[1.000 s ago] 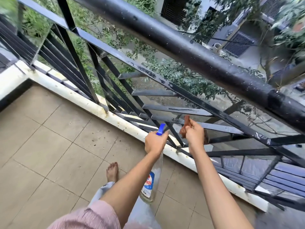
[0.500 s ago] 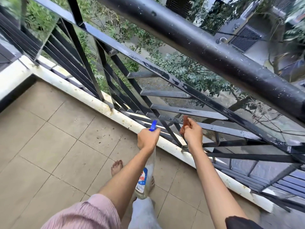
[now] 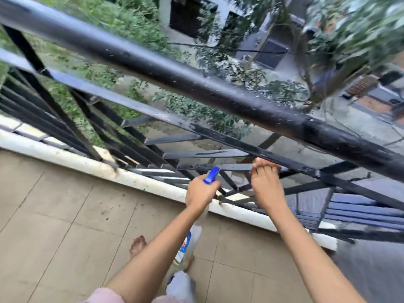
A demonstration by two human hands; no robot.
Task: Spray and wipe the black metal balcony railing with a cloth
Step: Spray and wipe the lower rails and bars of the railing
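Left grip [image 3: 202, 192] clamped on bottle [image 3: 186, 244]; right grip [image 3: 265, 186] clamped on cloth [image 3: 246, 159] at low railing [image 3: 196, 88] bar. Some bars wet; much wiping seemingly left.

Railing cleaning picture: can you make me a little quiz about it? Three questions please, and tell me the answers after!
1. Pick one: which hand holds the spray bottle? A left hand; B right hand; C neither.
2. True or false: the right hand touches a flat bar below the thick top rail.
3. Fill the gap: the bottle's nozzle is coloured ____.

Key: 1 A. 2 true. 3 blue.
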